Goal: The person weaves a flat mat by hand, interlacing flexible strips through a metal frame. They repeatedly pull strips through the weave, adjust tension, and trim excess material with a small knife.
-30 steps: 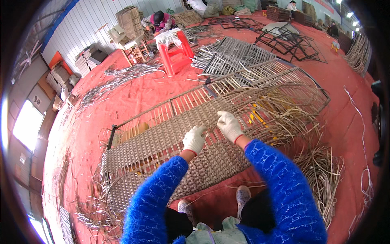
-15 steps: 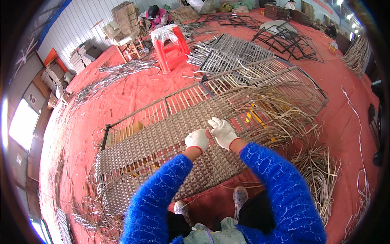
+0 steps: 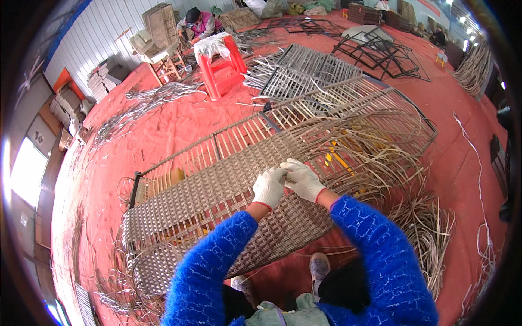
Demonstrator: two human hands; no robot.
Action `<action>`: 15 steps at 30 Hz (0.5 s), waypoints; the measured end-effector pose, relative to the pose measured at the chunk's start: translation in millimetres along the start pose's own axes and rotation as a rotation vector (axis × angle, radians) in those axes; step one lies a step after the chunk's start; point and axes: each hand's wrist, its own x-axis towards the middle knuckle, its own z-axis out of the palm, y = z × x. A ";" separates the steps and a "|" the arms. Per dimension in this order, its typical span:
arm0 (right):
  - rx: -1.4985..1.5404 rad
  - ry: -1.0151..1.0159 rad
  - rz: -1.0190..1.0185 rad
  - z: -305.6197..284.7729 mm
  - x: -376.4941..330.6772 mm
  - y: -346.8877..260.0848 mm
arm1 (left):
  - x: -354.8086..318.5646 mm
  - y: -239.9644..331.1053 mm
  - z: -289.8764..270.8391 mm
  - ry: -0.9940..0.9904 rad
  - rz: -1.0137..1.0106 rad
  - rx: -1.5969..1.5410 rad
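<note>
White-gloved hands (image 3: 268, 187) (image 3: 303, 181) seemingly touch above flat-stranded brown weave (image 3: 217, 182).

A weaving workshop is showing; loose strips (image 3: 394, 163), black frames (image 3: 389, 60) and a half-woven panel (image 3: 217, 179) are lying around.

2 white gloves (image 3: 268, 187) are covering 2 hands (image 3: 303, 182), and 2 blue sleeves (image 3: 217, 252) are showing above 2 shoes (image 3: 320, 267). 1 partly woven frame (image 3: 204, 187) is lying beneath. Farther off, 1 red stool (image 3: 236, 57), 1 yellow stool (image 3: 441, 58) and 1 pink vest (image 3: 204, 25) are appearing. Loose strips (image 3: 427, 244) are tangling beyond counting.
</note>
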 end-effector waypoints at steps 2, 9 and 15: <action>0.109 0.120 -0.041 -13.0 3.9 3.7 | 4.4 0.2 0.1 -0.084 -0.122 -0.127; 0.750 -0.075 0.290 -48.0 18.2 30.8 | 21.0 4.2 -9.0 -0.179 -0.221 -0.696; -0.456 -0.077 -0.119 -13.0 5.9 37.7 | 15.5 14.4 0.2 -0.260 -0.274 0.075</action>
